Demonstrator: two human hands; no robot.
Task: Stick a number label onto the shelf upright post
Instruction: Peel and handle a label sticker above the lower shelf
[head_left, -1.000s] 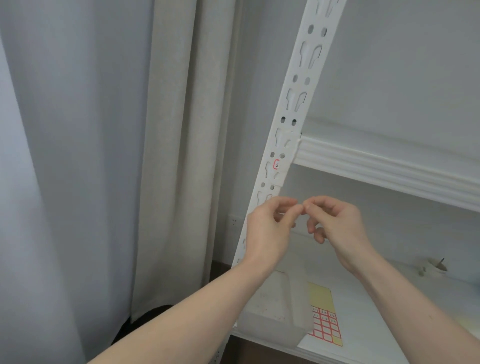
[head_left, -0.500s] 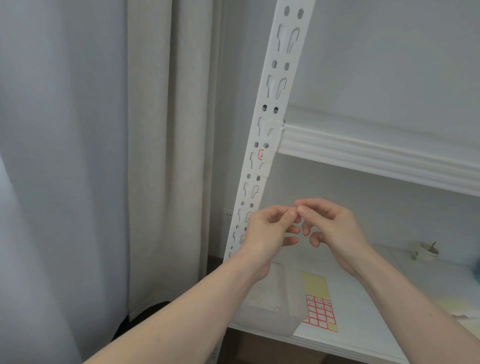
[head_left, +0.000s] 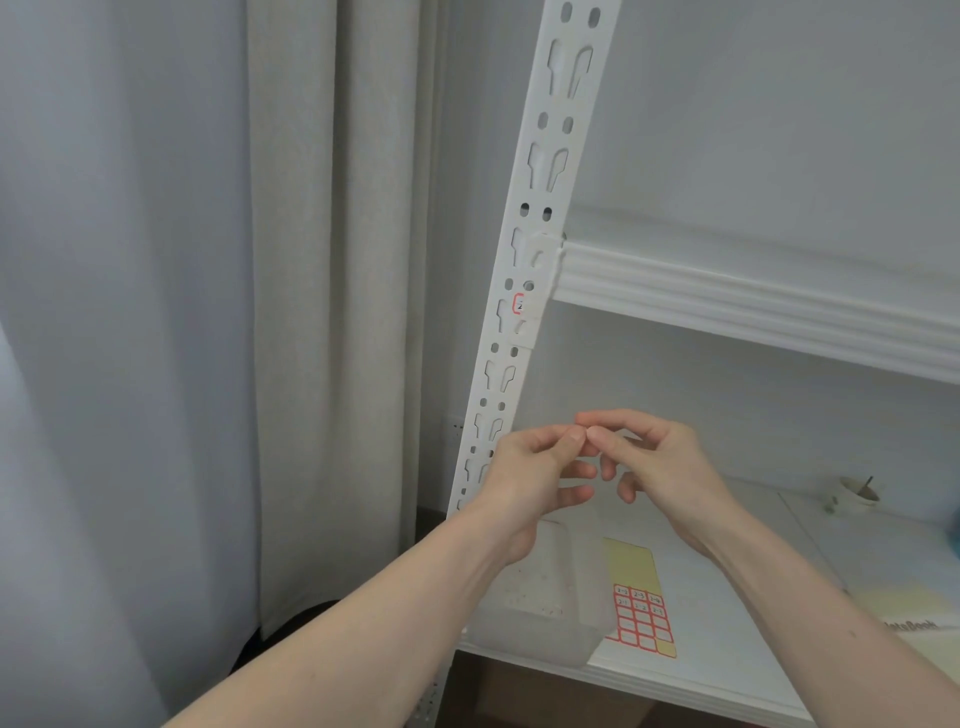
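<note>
Pale curtains (head_left: 208, 312) hang at nine o'clock of the white shelf post (head_left: 524, 291), which already carries a red-edged label (head_left: 518, 303) beside the upper shelf (head_left: 753, 306). At six o'clock of that label, the left hand (head_left: 524, 473) and right hand (head_left: 660, 462) meet fingertip to fingertip, fingers curled in a pinch; whatever they hold is too small to tell. A label sheet (head_left: 641, 618) lies on the lower shelf (head_left: 727, 623) by a clear tub (head_left: 540, 613).

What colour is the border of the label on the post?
Red border, seen in the head view.
</note>
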